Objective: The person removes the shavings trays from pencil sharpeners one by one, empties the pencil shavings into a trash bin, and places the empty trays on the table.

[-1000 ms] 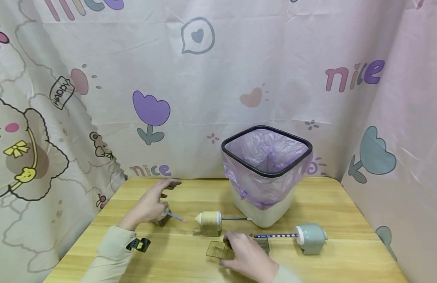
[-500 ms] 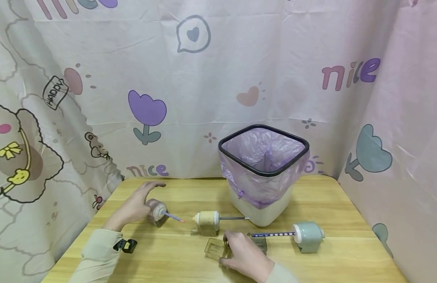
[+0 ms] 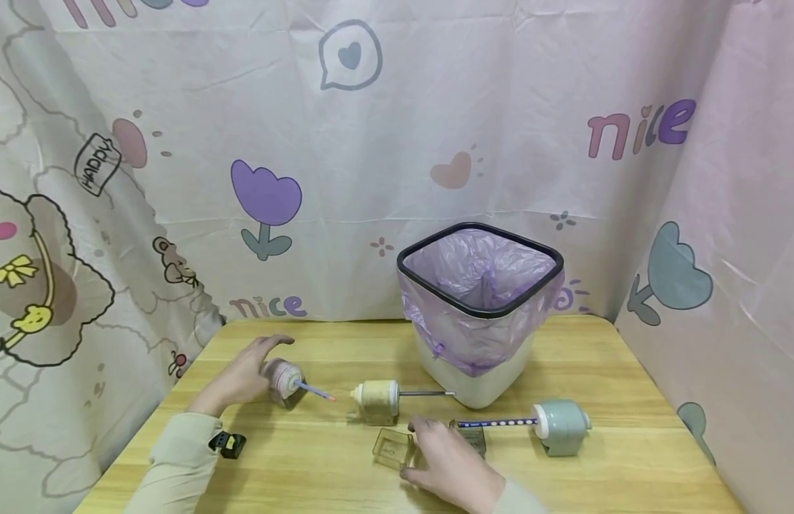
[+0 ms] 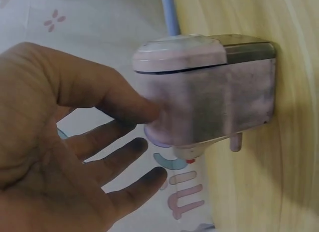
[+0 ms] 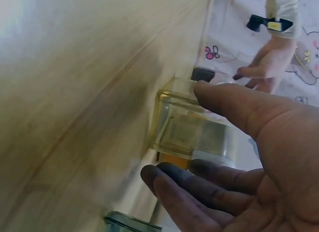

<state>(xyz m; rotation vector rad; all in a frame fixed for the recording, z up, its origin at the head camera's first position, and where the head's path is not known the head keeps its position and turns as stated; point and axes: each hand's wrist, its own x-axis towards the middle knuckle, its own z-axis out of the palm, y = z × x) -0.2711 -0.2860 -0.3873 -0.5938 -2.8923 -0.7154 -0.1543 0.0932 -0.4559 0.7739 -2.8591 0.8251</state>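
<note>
Smooth plstc sharpener (image 4: 204, 102), see-thru plstc tray (image 3: 390, 450), shiny plstc liner (image 3: 464, 271), wd-grain tabletop (image 3: 326, 471).

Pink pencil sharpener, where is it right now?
In the head view, the pink pencil sharpener is on the left side of the table, just beside the left hand and left of the yellow sharpener.

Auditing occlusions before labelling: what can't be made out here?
- Head view: left part of the dark-green clear plastic tray, behind the right hand.
- Head view: floor of the square white plastic bin, behind its near wall.
- Left wrist view: far end of the slim lilac-blue pencil, cut off by the top edge.
</note>
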